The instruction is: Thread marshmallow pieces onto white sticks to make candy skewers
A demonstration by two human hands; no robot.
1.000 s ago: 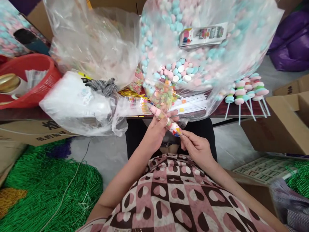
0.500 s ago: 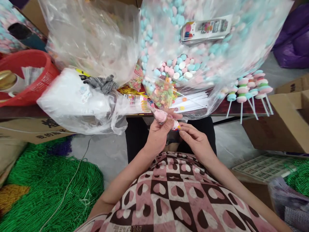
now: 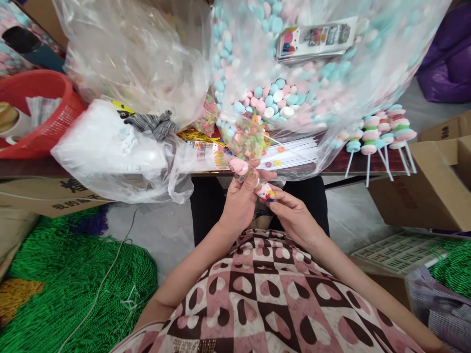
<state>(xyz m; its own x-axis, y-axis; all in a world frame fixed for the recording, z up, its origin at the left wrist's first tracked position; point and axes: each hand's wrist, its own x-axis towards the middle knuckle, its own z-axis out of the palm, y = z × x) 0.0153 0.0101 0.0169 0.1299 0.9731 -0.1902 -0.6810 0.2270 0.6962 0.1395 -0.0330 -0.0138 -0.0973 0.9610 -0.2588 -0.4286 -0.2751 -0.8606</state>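
Observation:
My left hand (image 3: pixel 240 200) is wrapped round a marshmallow skewer in a clear printed wrapper (image 3: pixel 241 167), held tilted above my lap at the table's front edge. A pink marshmallow shows at its upper end, and bright print covers the lower end. The fingers of my right hand (image 3: pixel 292 210) pinch that lower end; the stick is hidden. Just beyond my hands lie a clear bag of small ring gummies (image 3: pixel 246 139), white paper sticks (image 3: pixel 294 154) and a pile of flat printed wrappers (image 3: pixel 206 156).
A large clear bag of pastel marshmallows (image 3: pixel 274 100) fills the back, a stack of printed wrappers (image 3: pixel 316 40) on it. Finished skewers (image 3: pixel 370 135) overhang the table's right edge. At left are a white plastic bag (image 3: pixel 110 152) and red basket (image 3: pixel 55 117). An open carton (image 3: pixel 419 181) stands right.
The wrapped skewer has turned slightly, showing more of the printed lower end. My right hand has shifted a little left with its fingers still on that end.

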